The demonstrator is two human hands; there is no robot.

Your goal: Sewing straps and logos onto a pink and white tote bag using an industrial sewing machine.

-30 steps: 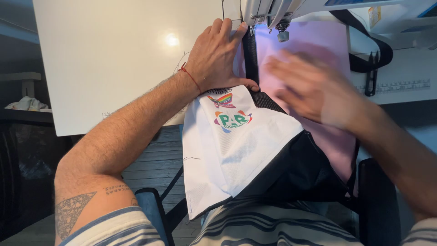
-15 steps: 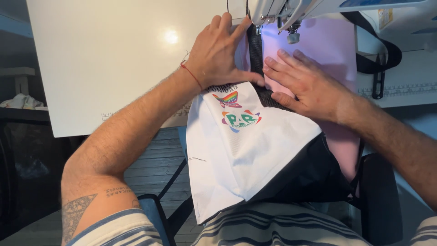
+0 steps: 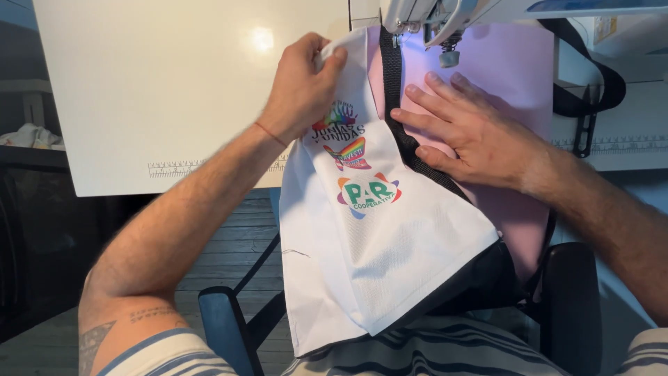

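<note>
White woven fabric panel with colourful printed emblems (image 3: 376,257), centre frame, long axis running from upper centre down to lower centre | left hand (image 3: 300,90) pinches its top edge, fingers closed on cloth | right hand (image 3: 473,132) flat, fingers spread, on black webbing strap (image 3: 403,132) and pink fabric (image 3: 515,76) | sewing machine head (image 3: 431,17) top centre

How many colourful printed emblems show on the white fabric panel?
3, in a column on the white fabric panel: the top emblem beside the left hand, the middle emblem, the lowest emblem. The hand may cover more.
</note>
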